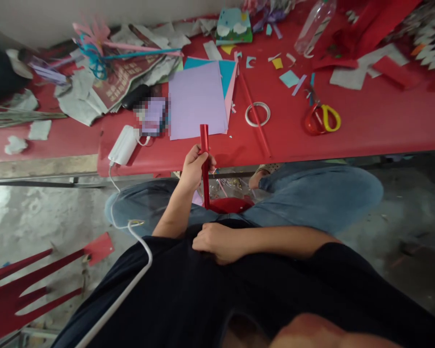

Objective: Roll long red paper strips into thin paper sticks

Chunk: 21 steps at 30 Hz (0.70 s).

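Observation:
My left hand [194,166] grips a rolled red paper tube [204,145] held upright over my lap, at the near edge of the red table [366,125]. My right hand [213,241] is closed and rests low against my black shirt, near the tube's lower end; whether it holds anything cannot be made out. A stack of lilac, pink and blue paper sheets [197,99] lies on the table just beyond the tube.
On the table lie a long thin red paper stick [255,116], a tape ring [257,114], red-and-yellow scissors [321,117], paper scraps, a clear bottle [313,24], newspapers [116,79] and a white charger [122,145] with its cable. A red chair [39,280] stands at the lower left.

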Motion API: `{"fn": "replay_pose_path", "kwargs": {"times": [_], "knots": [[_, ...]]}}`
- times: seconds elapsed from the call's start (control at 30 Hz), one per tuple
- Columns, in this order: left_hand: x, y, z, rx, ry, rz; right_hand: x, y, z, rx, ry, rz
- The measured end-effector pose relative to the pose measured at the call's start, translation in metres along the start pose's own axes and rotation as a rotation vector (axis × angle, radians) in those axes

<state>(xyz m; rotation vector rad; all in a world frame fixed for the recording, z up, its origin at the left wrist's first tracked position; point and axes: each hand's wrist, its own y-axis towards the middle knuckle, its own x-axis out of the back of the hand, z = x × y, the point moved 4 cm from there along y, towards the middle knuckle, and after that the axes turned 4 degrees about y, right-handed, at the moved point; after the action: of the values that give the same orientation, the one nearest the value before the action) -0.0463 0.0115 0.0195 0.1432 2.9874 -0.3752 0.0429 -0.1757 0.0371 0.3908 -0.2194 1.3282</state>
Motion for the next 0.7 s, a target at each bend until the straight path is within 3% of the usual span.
{"fn": "replay_pose_path", "kwargs": {"times": [0.2, 0.27, 0.33, 0.47, 0.53, 0.6, 0.7], "knots": [[-0.015, 0.018, -0.035, -0.047, -0.069, 0.083, 0.031, -0.044, -0.003, -0.045, 0.599, 0.086], [-0.021, 0.032, -0.053, -0.086, -0.071, 0.097, 0.043, -0.067, -0.007, -0.096, 0.782, 0.192], [-0.029, 0.05, -0.07, -0.132, -0.06, 0.126, 0.055, -0.085, -0.012, -0.153, 0.769, 0.253], [-0.053, 0.101, -0.101, -0.258, -0.019, 0.216, 0.099, -0.1, -0.008, -0.109, 0.543, 0.149], [-0.066, 0.132, -0.113, -0.299, -0.006, 0.227, 0.137, -0.1, -0.004, -0.155, 0.336, 0.002], [-0.077, 0.163, -0.122, -0.335, -0.01, 0.223, 0.193, -0.1, -0.002, -0.247, 0.079, -0.23], [-0.082, 0.206, -0.123, -0.387, -0.059, 0.131, 0.297, -0.104, -0.009, -0.353, -0.17, -0.815]]}}
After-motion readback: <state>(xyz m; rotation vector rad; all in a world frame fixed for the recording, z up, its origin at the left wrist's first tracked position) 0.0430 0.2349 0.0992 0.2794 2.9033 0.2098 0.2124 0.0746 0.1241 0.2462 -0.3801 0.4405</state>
